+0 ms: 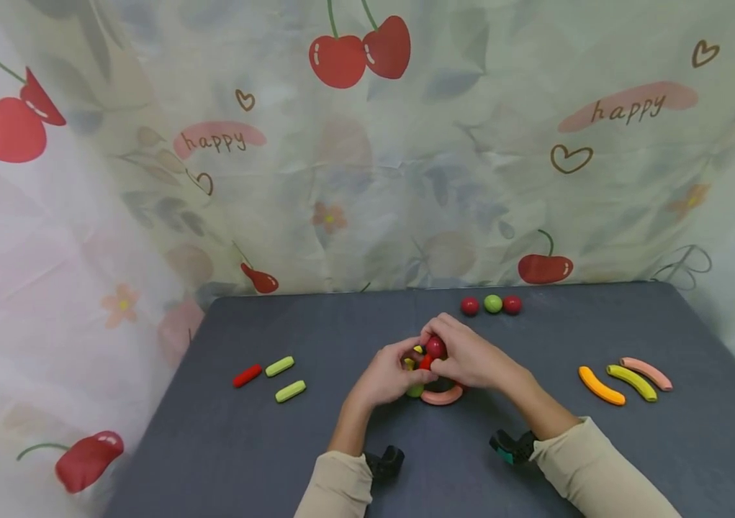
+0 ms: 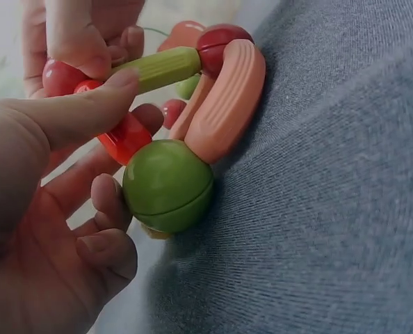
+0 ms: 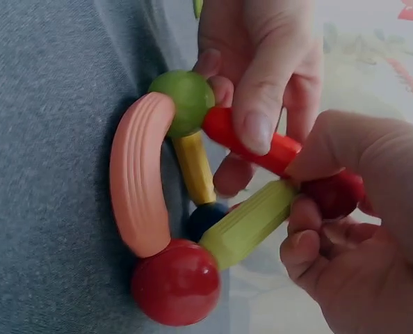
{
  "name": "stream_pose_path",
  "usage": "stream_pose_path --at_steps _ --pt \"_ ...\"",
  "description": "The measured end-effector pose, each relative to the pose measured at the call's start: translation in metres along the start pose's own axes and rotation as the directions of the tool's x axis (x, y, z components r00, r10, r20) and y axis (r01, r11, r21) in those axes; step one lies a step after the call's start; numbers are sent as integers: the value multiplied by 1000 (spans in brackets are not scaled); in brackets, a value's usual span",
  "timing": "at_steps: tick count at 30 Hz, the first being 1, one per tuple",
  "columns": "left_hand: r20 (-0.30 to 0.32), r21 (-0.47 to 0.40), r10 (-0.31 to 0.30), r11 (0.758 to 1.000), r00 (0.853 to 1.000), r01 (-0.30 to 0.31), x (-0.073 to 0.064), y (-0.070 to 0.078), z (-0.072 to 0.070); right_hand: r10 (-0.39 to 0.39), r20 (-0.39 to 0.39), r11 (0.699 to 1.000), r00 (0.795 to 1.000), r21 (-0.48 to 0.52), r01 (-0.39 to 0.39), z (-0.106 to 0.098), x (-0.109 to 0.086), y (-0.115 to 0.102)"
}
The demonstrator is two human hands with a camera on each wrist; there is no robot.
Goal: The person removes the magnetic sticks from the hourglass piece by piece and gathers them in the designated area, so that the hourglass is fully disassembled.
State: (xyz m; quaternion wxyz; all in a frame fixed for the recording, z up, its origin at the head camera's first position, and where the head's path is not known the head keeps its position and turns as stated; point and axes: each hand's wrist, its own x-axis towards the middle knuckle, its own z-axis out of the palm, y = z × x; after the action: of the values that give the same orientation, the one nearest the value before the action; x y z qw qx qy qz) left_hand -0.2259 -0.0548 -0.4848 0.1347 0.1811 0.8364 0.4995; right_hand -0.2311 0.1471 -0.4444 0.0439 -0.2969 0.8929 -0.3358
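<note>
Both hands meet at a small frame of toy balls and sticks near the table's middle. My left hand (image 1: 388, 375) pinches a straight red stick (image 2: 126, 138), its thumb lying along it. At the frame's top, my right hand (image 1: 471, 356) grips a dark red ball (image 3: 338, 195) where the red stick and a light green stick (image 3: 252, 223) come together. Lower down, a pink curved stick (image 3: 137, 174) links a green ball (image 2: 168, 184) and another red ball (image 3: 176, 282). Behind are a yellow stick (image 3: 195, 167) and a dark blue ball (image 3: 205, 223). Fingers partly cover the upper joint.
On the left of the dark table (image 1: 212, 446) lie a red stick (image 1: 247, 375) and two light green sticks (image 1: 291, 391). Two red balls and a green ball (image 1: 493, 303) line the back. Orange, yellow and pink curved sticks (image 1: 631, 383) lie at right. A patterned cloth (image 1: 367, 180) hangs behind.
</note>
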Motion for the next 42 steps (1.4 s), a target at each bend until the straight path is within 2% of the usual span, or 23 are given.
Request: stream_pose_path --at_steps 9,12,17,19,22,24,25,26,29,30,31,33,35,37,39,41,42 --pt "-22 -27 4 1000 1000 -5 -2 -3 3 13 11 990 1000 142 -14 3 1 8" --pt "-28 -23 0 1000 1000 -1 -2 -3 4 47 38 974 998 220 -54 3 0 12" --pt "-47 1 -26 1000 999 26 -1 -4 5 89 71 930 994 351 -108 4 1 22" --pt "-54 8 -36 999 998 36 -1 -4 5 107 82 907 991 401 -131 4 1 24" --pt "-54 6 -39 999 998 40 0 -5 6 184 82 818 980 540 -199 -1 -1 25" --pt "-52 5 -40 999 998 40 1 -5 6 245 65 774 967 588 -235 -9 -3 27" --pt "-52 3 -41 999 998 41 1 -6 6 270 48 777 962 579 -247 -15 -3 28" --pt "-53 1 -43 999 998 43 1 -6 5 287 23 802 958 541 -253 -20 -4 30" --pt "-61 1 -60 998 996 60 1 -5 4 304 -72 919 950 284 -273 -39 -5 42" --pt "-65 3 -65 998 996 66 1 -4 4 302 -112 941 947 193 -277 -45 -4 48" --pt "-70 6 -68 998 995 69 1 -3 4 304 -156 951 940 109 -289 -50 -3 56" --pt "-76 19 -73 997 994 75 0 -1 3 332 -239 941 912 12 -339 -61 -3 73" --pt "-78 37 -73 996 994 76 -1 0 3 391 -309 907 867 -27 -419 -69 -4 92" --pt "-76 50 -71 996 995 75 -1 0 2 467 -337 862 817 -33 -507 -75 -8 110" --pt "-74 61 -72 995 995 76 -2 -1 2 528 -335 820 780 -36 -571 -77 -13 126" --pt "-72 64 -74 995 995 79 -2 -1 2 558 -313 801 768 -37 -597 -78 -17 138" --pt "-70 65 -74 995 995 79 -2 -1 1 560 -308 800 769 -41 -599 -78 -19 142"
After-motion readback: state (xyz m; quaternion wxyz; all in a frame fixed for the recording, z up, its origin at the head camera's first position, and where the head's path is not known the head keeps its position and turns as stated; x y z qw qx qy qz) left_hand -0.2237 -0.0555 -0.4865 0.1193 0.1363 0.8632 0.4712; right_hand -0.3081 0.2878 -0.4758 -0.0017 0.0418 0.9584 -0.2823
